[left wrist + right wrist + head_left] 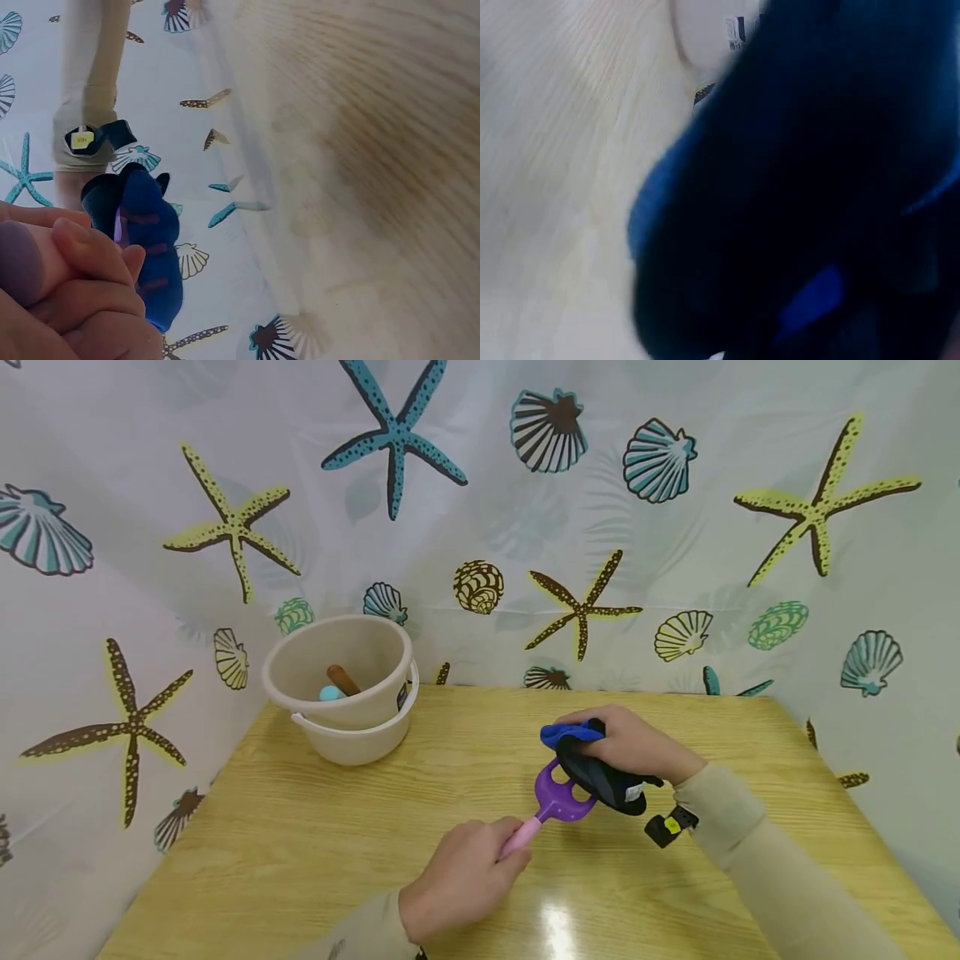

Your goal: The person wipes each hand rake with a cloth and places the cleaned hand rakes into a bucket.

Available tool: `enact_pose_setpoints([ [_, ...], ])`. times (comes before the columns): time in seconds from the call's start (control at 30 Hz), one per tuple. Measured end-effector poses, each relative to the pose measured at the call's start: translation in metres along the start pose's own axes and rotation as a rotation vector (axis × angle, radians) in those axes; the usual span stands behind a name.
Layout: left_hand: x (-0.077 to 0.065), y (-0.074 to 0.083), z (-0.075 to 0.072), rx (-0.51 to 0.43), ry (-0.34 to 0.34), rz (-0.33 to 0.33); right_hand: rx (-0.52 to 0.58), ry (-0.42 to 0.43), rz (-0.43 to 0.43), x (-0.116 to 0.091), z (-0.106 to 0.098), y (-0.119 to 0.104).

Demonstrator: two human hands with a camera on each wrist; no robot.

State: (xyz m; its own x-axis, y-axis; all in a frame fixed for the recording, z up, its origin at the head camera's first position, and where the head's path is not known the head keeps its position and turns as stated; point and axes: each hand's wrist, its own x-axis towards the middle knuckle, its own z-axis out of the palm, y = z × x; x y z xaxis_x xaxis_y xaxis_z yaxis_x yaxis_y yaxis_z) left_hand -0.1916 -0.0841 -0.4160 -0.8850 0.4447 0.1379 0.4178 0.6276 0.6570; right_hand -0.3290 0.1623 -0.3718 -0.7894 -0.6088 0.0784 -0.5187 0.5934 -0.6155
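Observation:
My left hand (468, 872) grips the pink handle of a purple toy fork (558, 802), its head pointing away to the right. With its fingers curled, my right hand (626, 743) holds a soft black-and-blue cloth piece (603, 781), glove-like, with a small white label. The cloth lies over the ends of the fork's tines and hides them in the head view. From the left wrist, purple bars of the tines show against the blue side of the cloth (161, 255). Dark cloth (780, 180) fills most of the right wrist view and hides the fingers there.
A cream bucket (356, 747) with its handle hanging down stands at the back left of the wooden table (300, 843). Inside are a brown rod (342, 679) and a light-blue rounded thing (331, 693). A shell-and-starfish curtain (480, 510) surrounds the table's back and sides.

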Motion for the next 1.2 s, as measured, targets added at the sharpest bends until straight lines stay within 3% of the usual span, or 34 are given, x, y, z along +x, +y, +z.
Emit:
enact_pose_setpoints([
  [0.2,0.005,-0.003,0.003,0.000,0.012,-0.019,-0.518,0.090,-0.159,-0.012,0.023,-0.047],
  [0.33,0.008,-0.006,0.003,0.005,0.034,-0.024,-0.684,0.078,-0.267,-0.018,0.040,-0.074],
  [0.53,0.008,-0.007,0.000,-0.070,0.049,-0.067,-0.688,0.076,-0.260,-0.030,0.048,-0.085],
  [0.8,0.004,-0.003,0.000,-0.080,0.012,-0.116,-0.769,0.230,-0.120,-0.026,0.040,-0.061],
  [1.0,0.006,0.000,-0.003,-0.181,0.008,-0.165,-0.774,0.209,-0.232,-0.037,0.048,-0.065],
  [1.2,0.007,0.004,-0.009,-0.298,0.032,-0.205,-0.655,0.211,-0.335,-0.046,0.056,-0.073],
])
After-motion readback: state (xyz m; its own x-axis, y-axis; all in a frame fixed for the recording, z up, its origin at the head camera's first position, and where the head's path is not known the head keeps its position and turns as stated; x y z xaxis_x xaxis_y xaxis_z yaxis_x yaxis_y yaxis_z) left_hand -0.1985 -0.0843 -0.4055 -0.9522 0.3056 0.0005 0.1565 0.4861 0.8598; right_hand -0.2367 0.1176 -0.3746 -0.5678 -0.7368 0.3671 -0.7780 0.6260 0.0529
